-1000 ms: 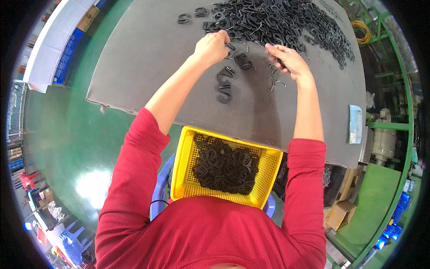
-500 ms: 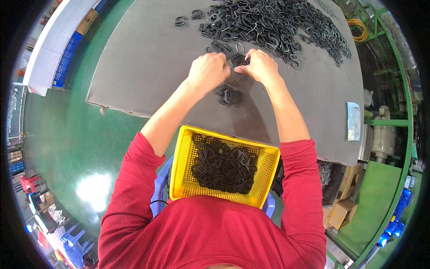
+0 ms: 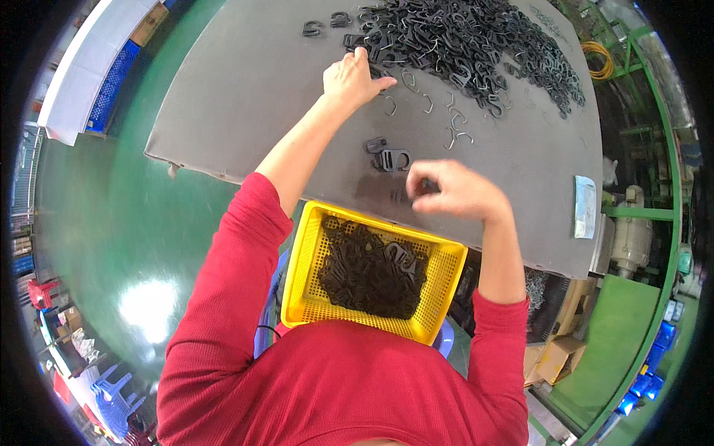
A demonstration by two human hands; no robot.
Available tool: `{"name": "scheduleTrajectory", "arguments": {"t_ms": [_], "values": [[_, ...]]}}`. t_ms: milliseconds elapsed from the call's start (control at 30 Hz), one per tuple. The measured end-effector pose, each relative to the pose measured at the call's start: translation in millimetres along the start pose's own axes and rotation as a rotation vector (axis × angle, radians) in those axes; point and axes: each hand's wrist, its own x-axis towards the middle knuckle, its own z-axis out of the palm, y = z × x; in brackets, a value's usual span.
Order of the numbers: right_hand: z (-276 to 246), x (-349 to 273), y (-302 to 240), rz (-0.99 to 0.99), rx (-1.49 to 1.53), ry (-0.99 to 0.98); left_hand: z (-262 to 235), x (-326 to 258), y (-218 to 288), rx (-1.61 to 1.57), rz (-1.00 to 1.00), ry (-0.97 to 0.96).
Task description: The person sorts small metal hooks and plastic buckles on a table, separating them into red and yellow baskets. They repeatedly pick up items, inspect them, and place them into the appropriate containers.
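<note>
At the near left edge of a heap of black plastic hooks (image 3: 439, 44), my left hand (image 3: 349, 80) reaches over a few pieces. Its thumb is stretched away from the index finger, and the other fingertips are partly hidden. My right hand (image 3: 457, 192) is over the table's near part, slightly blurred, its fingers curled round a dark piece that looks like one black plastic hook (image 3: 428, 186). Left of that hand lies a small group of black hooks (image 3: 390, 159). Against my body, a yellow perforated basket (image 3: 296, 297) holds many black hooks.
Several loose metal wire hooks (image 3: 455, 119) lie on the grey table (image 3: 238, 111) below the heap. Two black pieces (image 3: 312, 29) sit apart at the far left. A light blue packet (image 3: 584, 207) rests by the right edge. Green metal framing (image 3: 639, 213) stands beyond.
My hands have parted: the left went up to the heap's edge, and the right came down toward the basket with a dark piece. More wire hooks show where the hands were.
</note>
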Motion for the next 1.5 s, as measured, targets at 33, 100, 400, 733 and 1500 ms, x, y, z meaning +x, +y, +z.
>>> {"name": "scheduleTrajectory", "arguments": {"t_ms": [33,100,400,733,1500], "values": [[10,-3,-4,0.055,-0.035,0.026,2,1,0,0.011,0.005,-0.015],[23,3,-3,0.089,-0.094,0.156,-3,3,-12,-0.028,0.013,-0.065],[40,39,17,0.035,-0.422,0.508,-41,-91,-20,-0.241,0.201,-0.216],[80,-13,12,0.062,-0.357,0.588,-47,-127,2,-0.253,0.209,-0.182],[23,-9,83,0.066,-0.412,1.077,-35,-140,7,-0.169,0.375,-0.090]]}}
